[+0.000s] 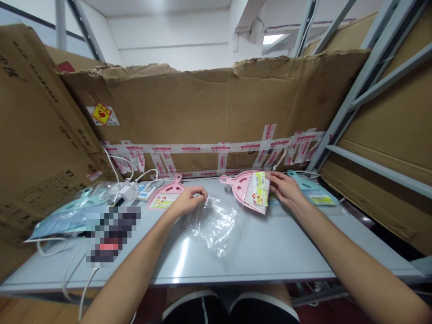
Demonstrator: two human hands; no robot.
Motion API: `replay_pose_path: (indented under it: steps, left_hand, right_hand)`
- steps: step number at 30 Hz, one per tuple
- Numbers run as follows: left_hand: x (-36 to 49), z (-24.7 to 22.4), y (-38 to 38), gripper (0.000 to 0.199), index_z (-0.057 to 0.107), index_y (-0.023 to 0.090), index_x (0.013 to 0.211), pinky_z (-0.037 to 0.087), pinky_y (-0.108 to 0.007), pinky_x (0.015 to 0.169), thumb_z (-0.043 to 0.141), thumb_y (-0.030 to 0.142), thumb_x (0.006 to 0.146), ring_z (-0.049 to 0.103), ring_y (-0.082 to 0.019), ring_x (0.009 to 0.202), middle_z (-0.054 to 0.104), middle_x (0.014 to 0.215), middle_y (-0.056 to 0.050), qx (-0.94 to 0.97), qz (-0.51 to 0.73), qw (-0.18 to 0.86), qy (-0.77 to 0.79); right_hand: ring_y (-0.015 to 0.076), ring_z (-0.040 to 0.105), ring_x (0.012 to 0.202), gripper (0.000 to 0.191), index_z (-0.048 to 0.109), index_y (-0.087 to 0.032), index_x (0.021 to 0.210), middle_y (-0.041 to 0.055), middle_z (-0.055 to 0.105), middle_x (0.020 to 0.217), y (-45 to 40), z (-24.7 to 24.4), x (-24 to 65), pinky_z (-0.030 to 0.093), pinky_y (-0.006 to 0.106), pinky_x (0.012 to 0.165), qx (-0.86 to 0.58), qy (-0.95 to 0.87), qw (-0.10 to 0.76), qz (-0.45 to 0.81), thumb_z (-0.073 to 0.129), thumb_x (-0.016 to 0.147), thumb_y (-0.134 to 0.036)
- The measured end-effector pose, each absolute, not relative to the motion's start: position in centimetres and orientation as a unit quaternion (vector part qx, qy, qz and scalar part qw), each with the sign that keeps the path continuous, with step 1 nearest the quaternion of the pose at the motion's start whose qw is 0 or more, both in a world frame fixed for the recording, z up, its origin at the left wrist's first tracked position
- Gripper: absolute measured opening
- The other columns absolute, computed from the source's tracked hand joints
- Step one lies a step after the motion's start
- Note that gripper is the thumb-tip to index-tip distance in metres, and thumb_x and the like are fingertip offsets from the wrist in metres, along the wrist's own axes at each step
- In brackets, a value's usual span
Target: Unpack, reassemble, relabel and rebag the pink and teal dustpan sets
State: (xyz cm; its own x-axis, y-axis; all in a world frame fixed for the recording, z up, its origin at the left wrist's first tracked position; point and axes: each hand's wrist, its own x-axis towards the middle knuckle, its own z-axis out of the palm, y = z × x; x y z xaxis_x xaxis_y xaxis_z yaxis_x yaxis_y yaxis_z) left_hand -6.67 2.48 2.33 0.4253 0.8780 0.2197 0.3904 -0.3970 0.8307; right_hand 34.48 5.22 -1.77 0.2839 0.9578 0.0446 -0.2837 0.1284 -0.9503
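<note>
Holding a clear bag [218,227] left and a pink dustpan [239,188] right.

person with bare forearms [138,258] and bare hands [282,186], black shorts [192,309] with white trim along the hems, thin pale line down one leg

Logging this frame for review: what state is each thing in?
Left hand: closed on clear bag
Right hand: holding pink dustpan set
Clear bag: crumpled, looks empty
Pink dustpan set: held, label attached
Other pink set: lying flat
Right teal set: lying flat
Left teal goods: plastic-wrapped
Power strip: plugged into
Cardboard panel: torn-topped, taped
Pixelated object: cannot tell
</note>
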Motion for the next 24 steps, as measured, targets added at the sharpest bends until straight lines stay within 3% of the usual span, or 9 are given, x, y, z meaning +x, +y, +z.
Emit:
replay_pose_path:
  steps: [6,13,18,24]
  left_hand:
    - [-6.3,2.7,2.0,0.019,0.076,0.023,0.074,0.053,-0.031,0.079,0.058,0.025,0.079,0.069,-0.023,0.082,0.076,0.081,-0.003,0.782,0.308,0.366,0.401]
    - [-5.3,2.4,0.8,0.018,0.077,0.021,0.076,0.05,-0.029,0.072,0.06,0.02,0.081,0.065,-0.02,0.073,0.074,0.074,-0.002,0.831,0.197,0.391,0.342]
    - [-4.2,2.3,-0.3,0.021,0.08,0.021,0.078,0.047,-0.028,0.066,0.06,0.016,0.081,0.066,-0.019,0.068,0.077,0.075,-0.001,0.858,0.158,0.376,0.313]
    - [-2.6,2.2,-1.2,0.02,0.076,0.023,0.086,0.05,-0.03,0.075,0.058,0.014,0.084,0.069,-0.02,0.077,0.078,0.082,-0.002,0.849,0.23,0.355,0.315]
  right_hand:
    - [0.0241,0.086,0.091,0.032,0.081,-0.02,0.096,0.0098,0.088,0.101,5.1,-0.6,35.9,0.074,0.029,0.077,-0.462,-0.34,0.651,0.498,0.1,0.071,-0.016]
    - [0.0225,0.085,0.076,0.031,0.084,-0.016,0.096,0.0128,0.088,0.097,3.9,-0.4,34.6,0.07,0.023,0.061,-0.473,-0.38,0.521,0.6,0.099,0.07,-0.01]
    - [0.0206,0.084,0.074,0.033,0.085,-0.015,0.098,0.0121,0.088,0.095,3.4,-0.7,34.1,0.07,0.023,0.064,-0.458,-0.413,0.445,0.649,0.103,0.07,-0.014]
    - [0.0199,0.084,0.079,0.037,0.086,-0.015,0.098,0.0118,0.088,0.098,2.2,-0.7,32.0,0.07,0.023,0.067,-0.443,-0.427,0.427,0.663,0.107,0.068,-0.021]
